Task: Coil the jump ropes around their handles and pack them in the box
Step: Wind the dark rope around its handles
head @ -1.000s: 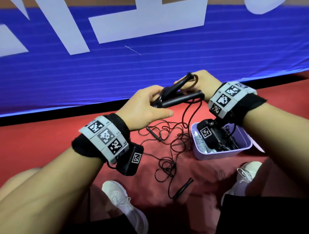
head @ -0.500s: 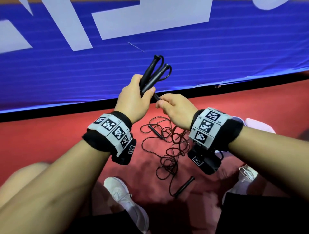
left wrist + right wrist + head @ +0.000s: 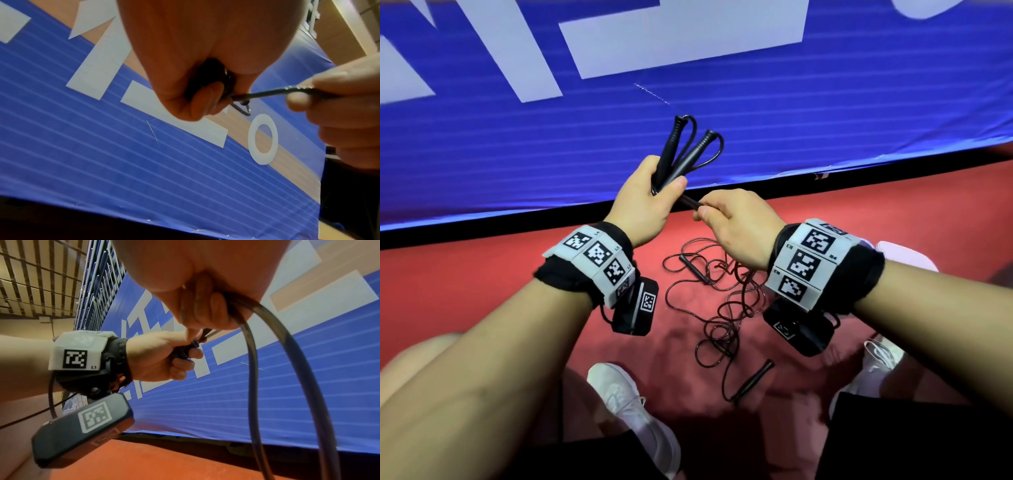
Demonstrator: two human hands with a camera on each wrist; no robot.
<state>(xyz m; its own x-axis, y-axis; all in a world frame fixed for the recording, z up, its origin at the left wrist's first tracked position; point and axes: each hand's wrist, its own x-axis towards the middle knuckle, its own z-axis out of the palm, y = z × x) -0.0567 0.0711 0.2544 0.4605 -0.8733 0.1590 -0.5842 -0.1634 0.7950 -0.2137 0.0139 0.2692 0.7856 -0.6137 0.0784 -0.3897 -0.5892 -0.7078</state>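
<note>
We note a red floor (image 3: 482,291) meeting a blue banner (image 3: 825,102) with white shapes, black-edged below; railings (image 3: 30,280) stand beyond.

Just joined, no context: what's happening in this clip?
A person is packing up jump ropes. Their left hand grips a pair of black handles upright, while the right hand pinches that rope's cord just below them, apparently about to wind it around them. A second rope lies tangled on the red floor between their feet, not yet coiled. The box is mostly hidden behind the right wrist.
</note>
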